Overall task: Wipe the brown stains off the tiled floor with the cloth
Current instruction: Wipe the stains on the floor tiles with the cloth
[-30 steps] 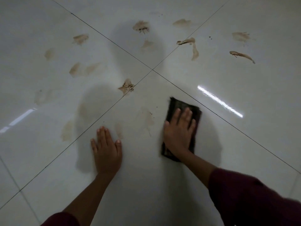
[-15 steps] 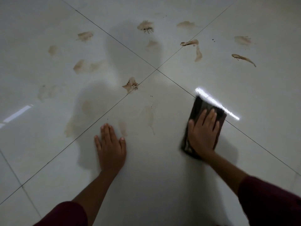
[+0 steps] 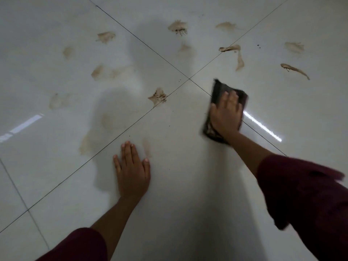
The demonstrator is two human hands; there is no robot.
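Note:
My right hand (image 3: pixel 227 114) presses flat on a dark folded cloth (image 3: pixel 219 91) that lies on the white tiled floor (image 3: pixel 188 185), just right of where the grout lines cross. My left hand (image 3: pixel 132 169) rests palm down on the near tile, fingers apart, holding nothing. Brown stains spread over the tiles beyond: a speckled one (image 3: pixel 157 96) by the grout line, a curved streak (image 3: pixel 239 57) above the cloth, a long smear (image 3: pixel 294 71) at the right, and a splayed blot (image 3: pixel 178 28) at the top. Fainter smudges (image 3: pixel 105 37) lie to the left.
Dark grout lines (image 3: pixel 131 124) cross near the middle of the view. A bright strip of reflected light (image 3: pixel 262 127) lies right of the cloth, another (image 3: pixel 22 127) at the left edge. My shadow falls over the middle tiles. Dark red sleeves (image 3: pixel 305 200) cover both forearms.
My right hand has slid the cloth to the right and then forward, up to the grout crossing. The faint stain between my hands has faded. My left hand has stayed planted.

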